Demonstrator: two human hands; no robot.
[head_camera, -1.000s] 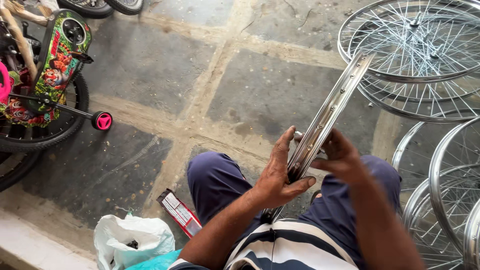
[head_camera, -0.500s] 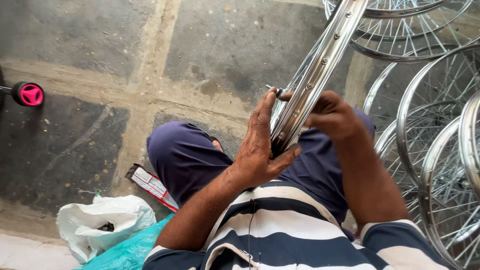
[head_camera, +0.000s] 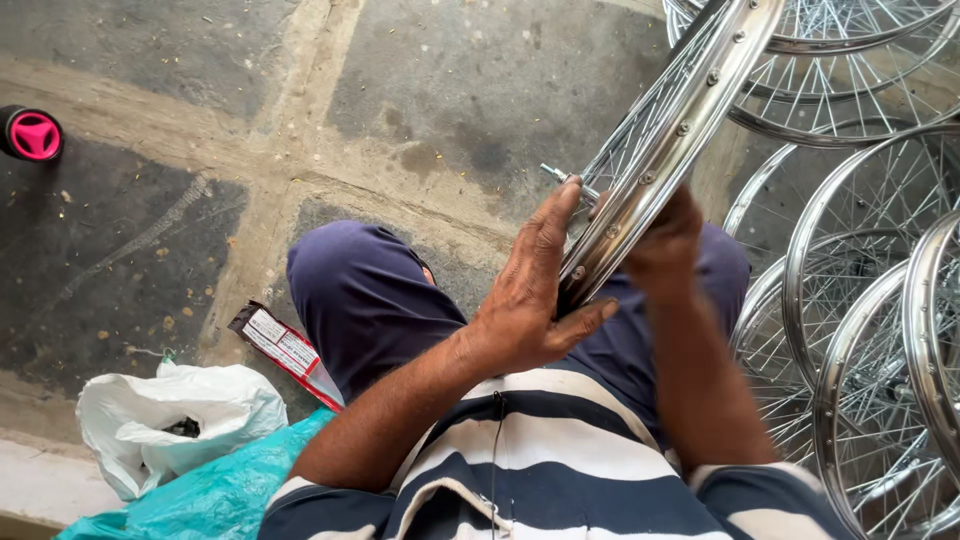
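Left hand (head_camera: 525, 305): fingers (head_camera: 548, 232) lie extended and close together along the near side of the wheel rim (head_camera: 668, 150), tips reaching toward the hub axle (head_camera: 556, 174); the thumb (head_camera: 590, 322) is spread apart and hooks under the rim's lower end, so the rim sits clamped between thumb and fingers.

Right hand (head_camera: 668, 240): curled around the far side of the same rim, knuckles showing. Its fingertips are hidden behind the metal; how tightly they close cannot be told.

The wheel rim is held edge-on above the person's lap, tilted, running from the hands up toward the upper right of the view. It is bright polished metal, a channel section with a row of spoke nipple heads along the inner bed. Thin wire spokes fan from it to the hub, whose threaded axle end projects at the left beside the left fingertips. No tyre is fitted.

Below the hands: dark blue trousers over both knees and a blue and white striped shirt.

To the right, a stack of spoked wheels (head_camera: 860, 330) of the same bright metal lies near the right forearm, with more at the upper right.

On the stone floor (head_camera: 200, 130) at the left: a red and white packet (head_camera: 285, 352) just beside the left knee, a white plastic bag (head_camera: 175, 420), a teal bag (head_camera: 215, 495) touching it, and a pink small wheel (head_camera: 32, 134) well apart at the edge of view.
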